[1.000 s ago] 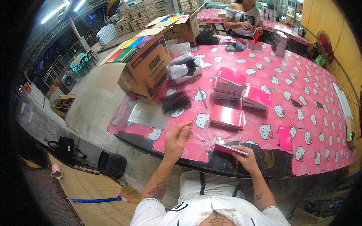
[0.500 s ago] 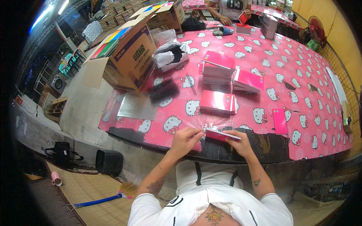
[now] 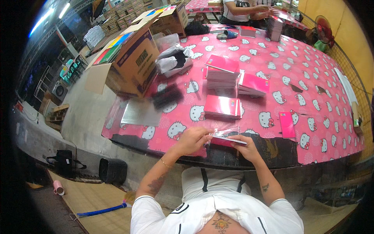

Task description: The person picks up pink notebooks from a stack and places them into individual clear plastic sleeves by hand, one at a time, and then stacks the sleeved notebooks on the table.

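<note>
Just above the table's near edge, a thin pink-covered notebook [image 3: 225, 140] is held tilted, its page edges showing. My right hand [image 3: 247, 148] grips its right end, thumb on top and fingers below. At the notebook's left end, my left hand [image 3: 193, 140] has its fingers pinched together; what lies between them is too small to make out. Beyond the hands sits a short stack of pink notebooks [image 3: 222, 107], with a taller stack [image 3: 222, 64] and another pile [image 3: 253, 84] behind it. One pink notebook [image 3: 287, 125] lies alone to the right.
A large cardboard box [image 3: 134, 64] stands at the left of the pink patterned table. Near it lie a heap of thin black strands [image 3: 167, 96], clear plastic sheets [image 3: 141, 112] and an opened grey wrapper [image 3: 174, 61]. Across the table, another person [image 3: 238, 11] stands beside a tall notebook stack [image 3: 274, 29].
My left hand has shifted slightly, its fingers closing in over the notebook's left end. The right hand still grips the notebook. Across the table, the other person has reached to the right.
</note>
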Demonstrator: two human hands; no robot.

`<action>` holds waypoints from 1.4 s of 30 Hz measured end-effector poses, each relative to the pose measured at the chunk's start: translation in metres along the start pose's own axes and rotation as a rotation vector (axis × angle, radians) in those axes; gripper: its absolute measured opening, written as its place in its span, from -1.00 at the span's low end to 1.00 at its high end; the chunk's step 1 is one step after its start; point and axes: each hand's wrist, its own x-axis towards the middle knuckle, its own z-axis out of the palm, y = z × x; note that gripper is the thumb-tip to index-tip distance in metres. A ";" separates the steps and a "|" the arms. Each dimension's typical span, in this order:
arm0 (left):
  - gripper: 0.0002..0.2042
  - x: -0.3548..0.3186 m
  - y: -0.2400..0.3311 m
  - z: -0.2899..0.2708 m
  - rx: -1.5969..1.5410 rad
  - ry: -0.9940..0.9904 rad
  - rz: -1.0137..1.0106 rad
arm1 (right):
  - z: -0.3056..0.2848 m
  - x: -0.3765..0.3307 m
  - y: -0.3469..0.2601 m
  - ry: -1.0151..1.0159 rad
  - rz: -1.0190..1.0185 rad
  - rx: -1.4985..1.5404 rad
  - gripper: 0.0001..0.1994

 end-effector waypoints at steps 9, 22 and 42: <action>-0.72 0.012 0.005 -0.003 -0.043 -0.146 -0.091 | 0.001 0.002 0.004 0.022 -0.102 -0.048 -0.67; -0.25 -0.022 0.028 0.059 0.721 0.109 -0.055 | 0.021 0.002 -0.015 0.180 0.046 0.184 -0.70; -0.12 -0.024 0.016 0.088 0.655 0.225 0.093 | 0.025 -0.002 -0.028 0.038 -0.108 0.014 -0.69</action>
